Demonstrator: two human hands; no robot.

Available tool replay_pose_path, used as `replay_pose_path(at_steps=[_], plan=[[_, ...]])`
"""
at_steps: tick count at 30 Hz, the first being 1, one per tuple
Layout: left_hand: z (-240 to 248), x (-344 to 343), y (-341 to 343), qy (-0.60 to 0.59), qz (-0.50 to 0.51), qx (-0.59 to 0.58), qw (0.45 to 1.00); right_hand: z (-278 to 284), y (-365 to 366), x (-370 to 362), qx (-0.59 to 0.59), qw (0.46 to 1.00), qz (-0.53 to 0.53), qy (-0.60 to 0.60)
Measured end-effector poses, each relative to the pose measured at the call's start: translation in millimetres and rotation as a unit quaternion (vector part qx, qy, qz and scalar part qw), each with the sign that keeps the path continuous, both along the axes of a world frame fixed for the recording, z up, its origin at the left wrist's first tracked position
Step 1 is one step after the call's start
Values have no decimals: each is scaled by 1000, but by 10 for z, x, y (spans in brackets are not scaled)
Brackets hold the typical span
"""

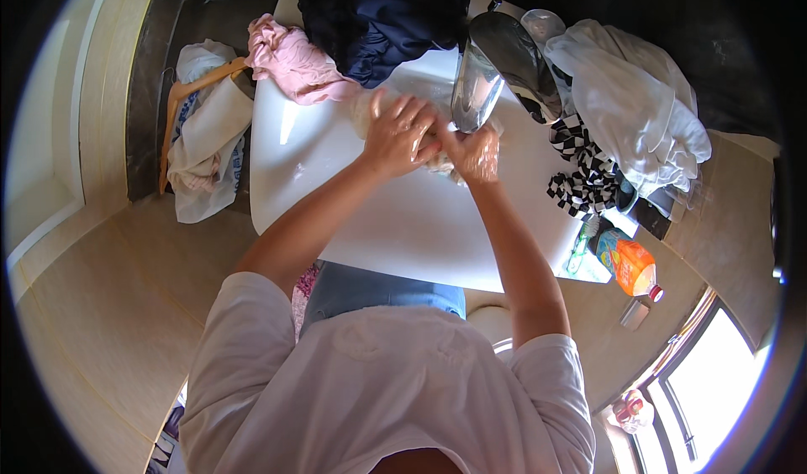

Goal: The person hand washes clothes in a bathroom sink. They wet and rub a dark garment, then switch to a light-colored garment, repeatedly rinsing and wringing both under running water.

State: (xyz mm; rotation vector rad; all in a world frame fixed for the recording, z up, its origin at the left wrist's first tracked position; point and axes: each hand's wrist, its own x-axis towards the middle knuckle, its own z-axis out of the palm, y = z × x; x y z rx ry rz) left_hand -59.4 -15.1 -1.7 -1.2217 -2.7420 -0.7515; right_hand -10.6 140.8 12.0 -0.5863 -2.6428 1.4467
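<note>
In a white sink [336, 230], both wet hands work close together on a light-coloured wet cloth [441, 165]. My left hand [400, 135] is bent over the cloth, fingers curled against it. Just right of it, my right hand [477, 153] grips the same cloth, its thumb toward the left hand. A shiny metal faucet [479, 87] hangs directly over the right hand. The hands cover most of the cloth, so its shape cannot be told.
Pink fabric [294, 60] and dark navy fabric [378, 20] lie along the far rim. White fabric [626, 96] and a black-and-white checked cloth [584, 167] sit at right, near an orange bottle [629, 264]. A wooden hanger [178, 96] with a plastic bag hangs at left.
</note>
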Motion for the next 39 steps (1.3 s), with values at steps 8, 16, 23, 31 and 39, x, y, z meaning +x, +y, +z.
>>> replay_pose_path(at_steps=[8,16,23,31,39], plan=[[-243,279,2,-18,14,-56,998,-358,81,371,351,913,210,-12],[-765,164,5,123,-9,-11,992,-742,-17,-8,200,973,109,-41],[-34,-103,171,-220,45,-89,970,-444,15,-130,114,993,-25,15],[-298,190,-29,-33,94,-12,995,-109,164,313,302,928,198,94],[-564,273,-12,-1,-14,6,1000,-382,-65,249,341,912,224,22]])
